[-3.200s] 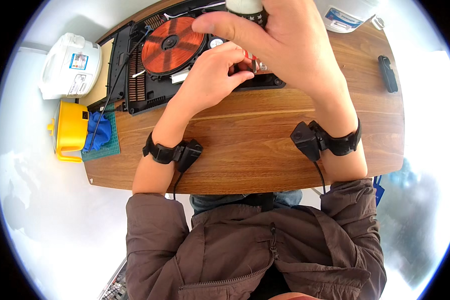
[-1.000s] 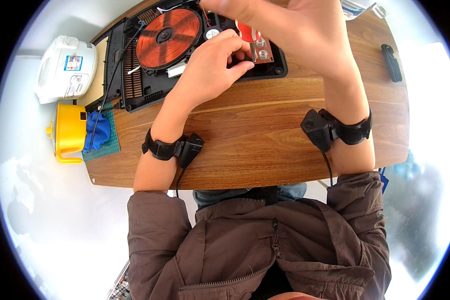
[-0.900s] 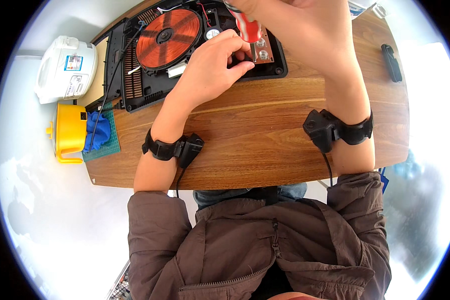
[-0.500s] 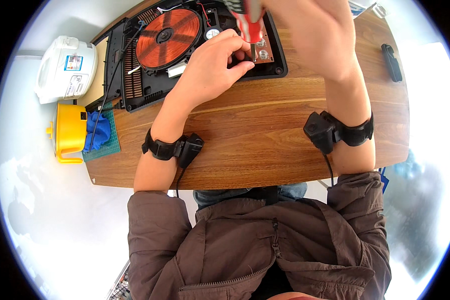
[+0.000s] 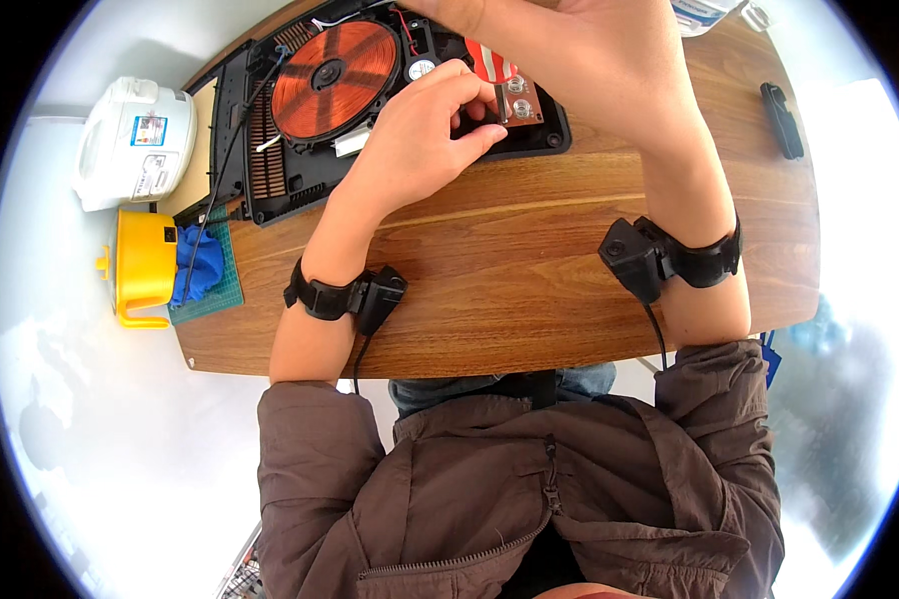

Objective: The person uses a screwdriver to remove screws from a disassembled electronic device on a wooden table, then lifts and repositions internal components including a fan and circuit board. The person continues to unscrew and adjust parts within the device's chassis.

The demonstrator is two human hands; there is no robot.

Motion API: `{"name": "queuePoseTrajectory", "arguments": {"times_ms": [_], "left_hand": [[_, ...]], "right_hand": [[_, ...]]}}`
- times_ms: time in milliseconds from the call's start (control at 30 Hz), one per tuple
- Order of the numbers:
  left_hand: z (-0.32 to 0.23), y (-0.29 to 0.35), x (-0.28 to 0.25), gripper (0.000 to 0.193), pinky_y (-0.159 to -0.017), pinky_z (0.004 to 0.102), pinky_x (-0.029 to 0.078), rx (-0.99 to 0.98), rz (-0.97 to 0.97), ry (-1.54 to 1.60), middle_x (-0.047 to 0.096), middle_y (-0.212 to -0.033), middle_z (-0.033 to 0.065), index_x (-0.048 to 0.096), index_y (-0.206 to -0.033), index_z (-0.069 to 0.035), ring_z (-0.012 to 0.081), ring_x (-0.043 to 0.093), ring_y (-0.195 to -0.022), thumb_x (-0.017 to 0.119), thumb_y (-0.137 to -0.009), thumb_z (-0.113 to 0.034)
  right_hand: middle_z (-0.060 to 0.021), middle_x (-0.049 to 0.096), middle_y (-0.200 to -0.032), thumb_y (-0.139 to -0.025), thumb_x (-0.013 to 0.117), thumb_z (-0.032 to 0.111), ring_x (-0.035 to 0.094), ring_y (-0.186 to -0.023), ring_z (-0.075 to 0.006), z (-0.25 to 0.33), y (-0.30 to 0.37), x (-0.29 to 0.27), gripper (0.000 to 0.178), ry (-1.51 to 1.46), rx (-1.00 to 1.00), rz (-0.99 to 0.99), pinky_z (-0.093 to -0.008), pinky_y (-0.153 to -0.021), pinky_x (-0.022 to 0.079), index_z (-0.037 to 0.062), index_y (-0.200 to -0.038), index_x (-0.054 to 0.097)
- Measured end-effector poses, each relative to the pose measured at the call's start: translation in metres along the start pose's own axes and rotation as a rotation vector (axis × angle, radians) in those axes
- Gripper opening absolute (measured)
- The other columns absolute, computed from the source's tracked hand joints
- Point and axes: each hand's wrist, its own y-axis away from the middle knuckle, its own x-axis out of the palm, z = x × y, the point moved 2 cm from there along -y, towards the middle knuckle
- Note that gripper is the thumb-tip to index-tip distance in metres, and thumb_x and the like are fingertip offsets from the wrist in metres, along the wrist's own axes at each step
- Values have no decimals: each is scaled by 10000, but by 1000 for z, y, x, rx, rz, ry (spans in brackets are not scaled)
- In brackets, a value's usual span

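Screwdriver (image 5: 493, 65) under right hand (image 5: 604, 70), grip hidden; left hand (image 5: 417, 135) half-curled at shaft (image 5: 502, 106).

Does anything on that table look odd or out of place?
The round copper-coloured wire coil sits exposed in an open black plastic housing, which looks odd because such parts are usually covered. A crumpled blue cloth beside the round yellow pot looks untidy. No spill or breakage shows.

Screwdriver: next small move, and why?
Probably a gentle twist of the screwdriver handle with the right hand: that hand is over the handle, and the shaft points down at the near-left part of the brown circuit board, close by the fingertips of the left hand. What the tip meets is too small to tell.
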Motion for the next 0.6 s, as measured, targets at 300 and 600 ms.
{"name": "queuePoseTrajectory", "arguments": {"times_ms": [300,600], "left_hand": [[0,-2,1,190,-695,328,503,-32,6,35,601,-888,49,659,-999,-26,198,599,-772,761,-889,-144],[-4,-6,-1,208,-739,372,516,22,15,-81,609,-885,84,661,-975,-1,257,625,-805,748,-900,-175]], "right_hand": [[-110,625,-942,-911,708,91,539,-796,-125,-12,4,-2,427,219,18,77,-276,-733,468,13,-1320,615],[-108,592,-868,-981,463,-5,532,-767,-170,-30,2,1,496,-221,-106,109,-326,-740,474,-50,-1472,409]]}}
